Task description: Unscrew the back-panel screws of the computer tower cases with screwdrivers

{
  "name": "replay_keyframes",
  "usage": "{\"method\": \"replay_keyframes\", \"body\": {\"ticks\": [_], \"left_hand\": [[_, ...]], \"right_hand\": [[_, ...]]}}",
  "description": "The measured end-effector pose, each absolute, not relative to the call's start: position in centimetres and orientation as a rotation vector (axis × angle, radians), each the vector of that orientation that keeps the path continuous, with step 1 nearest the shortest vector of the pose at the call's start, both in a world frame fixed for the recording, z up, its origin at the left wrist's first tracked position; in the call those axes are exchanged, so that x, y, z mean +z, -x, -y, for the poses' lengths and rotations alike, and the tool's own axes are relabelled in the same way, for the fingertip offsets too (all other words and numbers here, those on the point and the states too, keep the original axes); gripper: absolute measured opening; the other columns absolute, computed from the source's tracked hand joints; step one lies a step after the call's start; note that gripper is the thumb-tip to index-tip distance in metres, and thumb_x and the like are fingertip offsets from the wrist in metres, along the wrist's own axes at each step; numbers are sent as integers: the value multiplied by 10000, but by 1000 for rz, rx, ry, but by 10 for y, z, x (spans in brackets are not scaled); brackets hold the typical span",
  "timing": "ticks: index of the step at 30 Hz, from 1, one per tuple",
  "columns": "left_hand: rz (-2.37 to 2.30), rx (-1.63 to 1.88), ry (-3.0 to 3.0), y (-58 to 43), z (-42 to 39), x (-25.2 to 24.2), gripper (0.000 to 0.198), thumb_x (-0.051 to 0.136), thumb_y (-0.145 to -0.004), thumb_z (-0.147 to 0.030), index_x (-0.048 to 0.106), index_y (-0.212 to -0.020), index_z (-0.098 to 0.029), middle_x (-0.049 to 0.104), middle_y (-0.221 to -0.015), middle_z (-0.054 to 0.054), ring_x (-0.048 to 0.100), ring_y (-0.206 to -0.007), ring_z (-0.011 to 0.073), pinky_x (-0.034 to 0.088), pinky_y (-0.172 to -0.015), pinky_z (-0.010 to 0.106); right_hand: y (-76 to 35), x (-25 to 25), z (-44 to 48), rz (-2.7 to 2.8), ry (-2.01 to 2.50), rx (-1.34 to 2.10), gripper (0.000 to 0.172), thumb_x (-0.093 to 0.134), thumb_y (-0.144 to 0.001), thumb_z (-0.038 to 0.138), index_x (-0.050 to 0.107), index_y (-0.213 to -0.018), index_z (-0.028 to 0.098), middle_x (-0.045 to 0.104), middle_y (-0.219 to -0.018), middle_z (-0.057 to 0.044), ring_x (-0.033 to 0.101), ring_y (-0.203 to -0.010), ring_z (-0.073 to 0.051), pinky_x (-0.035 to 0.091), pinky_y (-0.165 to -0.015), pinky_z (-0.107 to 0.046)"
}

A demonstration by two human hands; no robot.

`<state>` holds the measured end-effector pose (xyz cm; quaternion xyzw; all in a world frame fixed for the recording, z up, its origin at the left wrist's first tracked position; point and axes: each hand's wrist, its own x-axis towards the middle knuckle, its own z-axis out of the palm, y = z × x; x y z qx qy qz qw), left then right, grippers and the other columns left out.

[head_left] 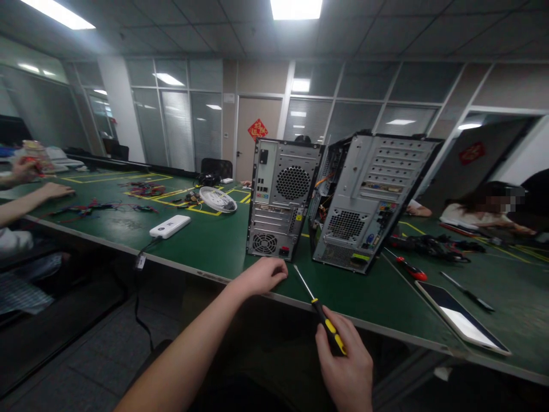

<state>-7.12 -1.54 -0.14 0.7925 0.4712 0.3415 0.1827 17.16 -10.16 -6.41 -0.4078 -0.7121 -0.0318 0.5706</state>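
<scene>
In the head view, my right hand [349, 357] is closed around the black and yellow handle of a screwdriver [318, 304]. Its metal shaft points up and left over the table edge, the tip close to my left hand. My left hand [263, 276] rests at the edge of the green table with its fingers curled in; whatever they hold, if anything, is hidden. Just behind it stands an upright computer tower [274, 214], its rear panel facing me. A second, larger tower [355, 200] stands to its right, slightly tilted in view, with wires showing inside its open side.
Right of the towers lie a red screwdriver [412, 269], a thin dark-handled tool [467, 292], a tablet [463, 317] and black cables [441, 247]. Left are a white power bank [170, 226], a white basket [218, 199] and wired parts [94, 209]. Other people sit at both sides.
</scene>
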Motion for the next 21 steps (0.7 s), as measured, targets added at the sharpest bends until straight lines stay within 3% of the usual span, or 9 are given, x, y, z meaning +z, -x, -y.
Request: {"method": "replay_keyframes", "body": {"ticks": [4, 11, 16, 21], "left_hand": [[-1467, 1128, -1995, 65, 3, -2, 113, 634, -888, -227, 738, -887, -183, 762, -885, 42, 676, -834, 190, 496, -801, 300], [-1283, 1269, -1672, 64, -7, -10, 94, 714, -819, -208, 734, -887, -147, 768, -827, 45, 686, -771, 163, 526, -758, 281], [-1173, 1280, -1631, 66, -5, -13, 191, 738, -816, -228, 759, -987, -146, 762, -826, 33, 693, -785, 156, 534, -793, 290], [-1213, 1255, -1709, 68, -1, -12, 175, 730, -834, -268, 797, -946, -152, 785, -860, 54, 699, -801, 174, 537, -781, 302]], "right_hand": [[-172, -65, 100, 1681, 974, -63, 269, 635, -972, 224, 726, -1224, 213, 757, -1114, -88, 752, -1001, -221, 623, -886, -332], [-167, -65, 104, 1732, 942, -27, 270, 630, -970, 200, 726, -1222, 213, 755, -1122, -96, 756, -1012, -224, 630, -899, -336], [-163, -63, 108, 1751, 934, -38, 274, 626, -977, 187, 722, -1233, 208, 748, -1147, -100, 755, -1032, -220, 629, -903, -322], [-162, -65, 108, 1762, 940, -45, 284, 621, -981, 182, 721, -1246, 203, 742, -1152, -98, 751, -1038, -214, 626, -914, -317]]}}
